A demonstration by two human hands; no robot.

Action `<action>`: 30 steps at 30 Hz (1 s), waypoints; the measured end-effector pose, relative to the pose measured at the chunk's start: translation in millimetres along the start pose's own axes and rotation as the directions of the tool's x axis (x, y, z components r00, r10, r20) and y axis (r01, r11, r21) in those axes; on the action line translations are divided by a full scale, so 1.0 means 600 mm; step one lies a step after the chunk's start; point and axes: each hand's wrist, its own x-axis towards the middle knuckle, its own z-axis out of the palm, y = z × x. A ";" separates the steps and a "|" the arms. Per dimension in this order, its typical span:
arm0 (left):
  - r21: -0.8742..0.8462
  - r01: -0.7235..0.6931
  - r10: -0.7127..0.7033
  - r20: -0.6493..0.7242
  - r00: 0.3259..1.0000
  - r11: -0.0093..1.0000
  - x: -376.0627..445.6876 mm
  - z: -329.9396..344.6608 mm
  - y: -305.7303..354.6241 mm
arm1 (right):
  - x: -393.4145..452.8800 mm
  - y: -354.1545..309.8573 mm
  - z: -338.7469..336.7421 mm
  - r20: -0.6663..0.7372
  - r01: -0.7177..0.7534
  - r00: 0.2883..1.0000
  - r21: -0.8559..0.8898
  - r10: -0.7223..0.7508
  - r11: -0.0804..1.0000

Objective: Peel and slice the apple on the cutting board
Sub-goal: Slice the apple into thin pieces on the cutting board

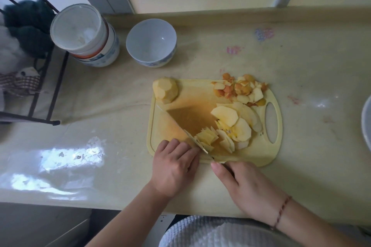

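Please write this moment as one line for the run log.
slicing | right hand holds knife | left hand steadies apple piece | peeled half waits on cutting board

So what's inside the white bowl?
The white bowl looks empty; only its bare pale inside shows. Nothing covers it, though its near inner wall is hidden by the rim.

A white bowl (151,43) stands on the pale surface (301,62), just beside a stack of white tubs (86,34). A dark wire rack (50,86) sits at the left edge, holding dark green cloth (28,24).
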 end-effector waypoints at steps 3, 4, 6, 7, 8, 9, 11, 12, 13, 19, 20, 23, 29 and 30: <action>0.059 0.048 -0.051 0.041 0.998 0.997 0.021 0.001 0.018 | 0.010 0.007 -0.019 0.010 -0.027 1.000 0.039 0.027 0.999; 0.064 0.067 -0.070 0.045 0.997 0.996 0.032 0.004 0.023 | 0.014 0.007 -0.027 0.026 -0.044 0.999 0.082 0.042 0.996; 0.049 0.111 -0.113 0.044 0.993 0.993 0.048 0.011 0.027 | 0.019 0.009 -0.040 0.115 -0.152 0.985 0.264 0.125 0.952; 0.032 0.137 -0.138 0.047 0.989 0.990 0.050 0.014 0.026 | 0.019 0.006 -0.048 0.178 -0.213 0.971 0.349 0.158 0.913; 0.012 0.160 -0.160 0.044 0.986 0.987 0.048 0.015 0.024 | 0.017 0.004 -0.055 0.215 -0.237 0.963 0.391 0.163 0.889; -0.025 0.172 -0.171 0.037 0.985 0.985 0.042 0.013 0.021 | 0.014 0.001 -0.061 0.223 -0.229 0.963 0.388 0.150 0.893; -0.162 0.174 -0.179 -0.018 0.984 0.971 0.026 -0.005 0.022 | 0.005 -0.008 -0.069 0.151 -0.120 0.985 0.267 0.081 0.956; -0.236 0.168 -0.191 -0.075 0.979 0.957 0.020 -0.022 0.026 | -0.002 -0.013 -0.073 0.097 -0.039 0.995 0.152 0.025 0.988; -0.282 0.143 -0.190 -0.144 0.971 0.949 0.016 -0.042 0.031 | -0.006 -0.014 -0.076 0.054 0.024 0.998 0.032 -0.026 0.999; -0.017 -0.049 0.047 -0.086 0.995 0.999 0.065 -0.096 0.053 | -0.013 -0.006 -0.088 -0.060 0.132 0.976 -0.597 -0.208 0.792; -0.006 -0.030 0.030 -0.044 0.999 1.000 0.073 -0.093 0.055 | -0.014 -0.005 -0.088 -0.049 0.146 0.972 -0.642 -0.230 0.752; -0.006 0.036 -0.035 0.116 0.993 0.999 0.084 -0.074 0.057 | -0.017 0.000 -0.087 0.007 0.188 0.964 -0.727 -0.266 0.660; -0.126 0.100 -0.056 0.316 0.947 0.987 0.098 -0.043 0.045 | -0.022 0.011 -0.073 0.023 0.188 0.961 -0.784 -0.275 0.591; -0.126 0.097 -0.050 0.335 0.941 0.987 0.102 -0.040 0.043 | -0.023 0.012 -0.071 0.020 0.189 0.960 -0.785 -0.280 0.590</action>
